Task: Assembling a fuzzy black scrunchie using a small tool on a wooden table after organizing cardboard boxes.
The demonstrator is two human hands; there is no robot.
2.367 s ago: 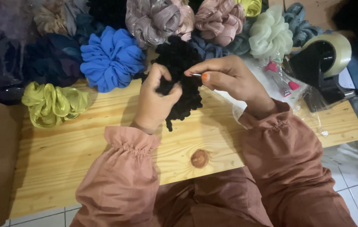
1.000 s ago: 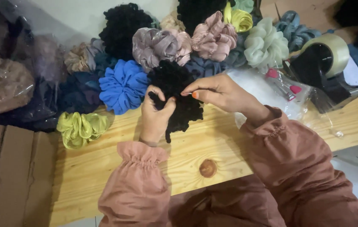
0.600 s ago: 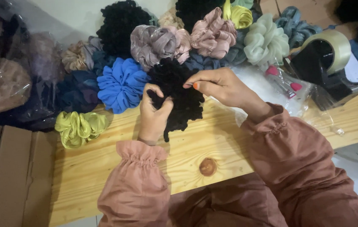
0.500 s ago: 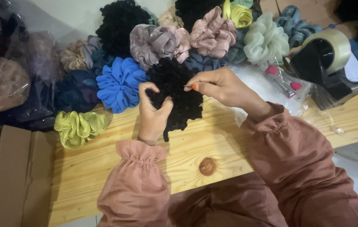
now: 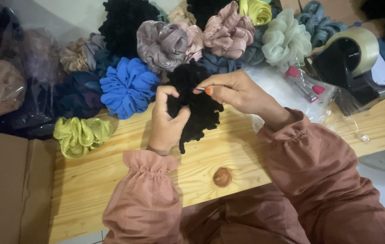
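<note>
Both hands worked over a pale wooden table [image 5: 111, 180]. The left hand [image 5: 167, 122] gripped a black scrunchie [image 5: 197, 106]; the right hand [image 5: 237, 92] pinched its top edge. Colourful scrunchies [image 5: 129, 86] lay piled beyond them, cardboard [image 5: 7, 180] further left.

Home craft/packing setup: scrunchies [image 5: 129, 86] heaped at 12 o'clock on wooden counter [image 5: 111, 180], tape dispenser [image 5: 352, 58] at 2, cardboard boxes [image 5: 7, 185] at 8.

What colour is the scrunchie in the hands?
Black. The scrunchie held by the left hand and right hand shows best in the head view.
</note>
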